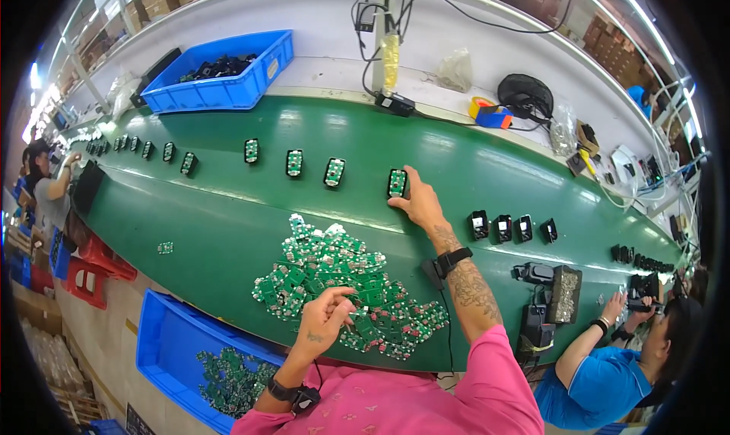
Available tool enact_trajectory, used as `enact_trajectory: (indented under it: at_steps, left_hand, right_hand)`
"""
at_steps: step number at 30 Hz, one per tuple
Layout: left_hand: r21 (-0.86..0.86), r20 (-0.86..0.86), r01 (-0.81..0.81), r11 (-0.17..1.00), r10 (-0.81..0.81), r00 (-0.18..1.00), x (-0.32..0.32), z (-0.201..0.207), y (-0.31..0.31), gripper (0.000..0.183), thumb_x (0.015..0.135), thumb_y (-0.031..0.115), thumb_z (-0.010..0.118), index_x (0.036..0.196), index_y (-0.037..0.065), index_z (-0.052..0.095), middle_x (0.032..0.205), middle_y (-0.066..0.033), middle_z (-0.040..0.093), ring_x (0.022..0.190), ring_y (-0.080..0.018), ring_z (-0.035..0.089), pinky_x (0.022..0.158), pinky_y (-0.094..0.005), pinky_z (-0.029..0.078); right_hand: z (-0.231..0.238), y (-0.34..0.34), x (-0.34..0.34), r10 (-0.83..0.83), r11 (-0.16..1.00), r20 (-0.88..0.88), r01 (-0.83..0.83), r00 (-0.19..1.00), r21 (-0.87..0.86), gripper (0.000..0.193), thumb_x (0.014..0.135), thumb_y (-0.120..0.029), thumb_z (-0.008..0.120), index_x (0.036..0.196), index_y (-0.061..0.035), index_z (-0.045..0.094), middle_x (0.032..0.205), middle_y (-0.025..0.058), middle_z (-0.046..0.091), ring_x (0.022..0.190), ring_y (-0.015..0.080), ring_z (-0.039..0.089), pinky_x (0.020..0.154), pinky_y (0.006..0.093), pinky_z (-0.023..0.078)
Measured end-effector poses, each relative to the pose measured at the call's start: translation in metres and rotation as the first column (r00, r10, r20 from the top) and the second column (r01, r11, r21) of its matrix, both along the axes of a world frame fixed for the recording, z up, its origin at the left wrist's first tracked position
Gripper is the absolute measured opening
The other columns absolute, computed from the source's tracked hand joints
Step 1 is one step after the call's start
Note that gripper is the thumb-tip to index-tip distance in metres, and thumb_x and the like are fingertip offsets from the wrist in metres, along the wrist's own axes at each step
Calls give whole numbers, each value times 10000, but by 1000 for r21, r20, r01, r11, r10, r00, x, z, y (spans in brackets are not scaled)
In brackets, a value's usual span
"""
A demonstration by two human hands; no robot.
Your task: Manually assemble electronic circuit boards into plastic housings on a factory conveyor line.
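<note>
A black plastic housing (391,195) with a green circuit board (398,181) inside stands on the green work surface, and my right hand (417,201) grips its right side between thumb and fingers. Nearer to me lies a wide heap of green circuit boards (323,264). Over the heap's near part is my left hand (325,322), its fingers curled together. Whether they pinch a board is too hard to see. To the left, a row of housings with boards fitted (294,163) runs away along the surface; to the right stand several housings without green boards showing (478,224).
A blue crate (217,93) of black parts stands at the back left; another blue crate (163,321) holding boards is below the near edge. One loose board (165,248) lies at left. Co-workers sit at both ends, one in a blue shirt (601,389). Cables (372,55) hang behind.
</note>
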State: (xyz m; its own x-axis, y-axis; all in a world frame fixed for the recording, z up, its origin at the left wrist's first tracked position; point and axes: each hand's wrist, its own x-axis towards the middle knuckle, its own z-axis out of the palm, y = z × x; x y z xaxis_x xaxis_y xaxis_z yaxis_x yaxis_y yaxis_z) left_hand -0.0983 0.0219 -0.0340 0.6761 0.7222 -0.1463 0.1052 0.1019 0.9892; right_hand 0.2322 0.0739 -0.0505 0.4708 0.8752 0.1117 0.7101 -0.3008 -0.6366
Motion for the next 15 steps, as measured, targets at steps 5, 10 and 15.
enact_trajectory:
  at_steps: [5, 10, 15]
  left_hand:
    - [-9, 44, -17, 1000, 17, 999, -10, -7, -1, 281, 961, 113, 574, 1200, -31, 602, 867, -93, 702, 703, -97, 658, 632, -226, 519]
    - [-45, 79, 80, 996, -76, 994, 0, -10, -8, 277, 965, 113, 572, 1206, -21, 600, 877, -73, 682, 705, -90, 635, 629, -220, 507]
    - [-45, 84, 109, 993, -105, 991, -2, -5, -12, 283, 970, 108, 576, 1216, -32, 588, 903, -86, 680, 721, -96, 641, 648, -226, 520]
  right_hand:
    - [-2, -45, 26, -240, 971, 119, 240, 963, 17, 765, 771, -303, 824, 1367, 30, 478, 857, 182, 672, 814, 330, 666, 728, 422, 524]
    - [3, -59, 28, -218, 976, 63, 219, 974, -12, 731, 774, -328, 816, 1344, 19, 518, 904, 163, 666, 856, 311, 661, 771, 404, 529]
    - [0, -1, -12, -77, 994, 140, 64, 987, 92, 974, 689, -309, 869, 1469, -34, 355, 1252, 212, 561, 1141, 387, 573, 928, 465, 507]
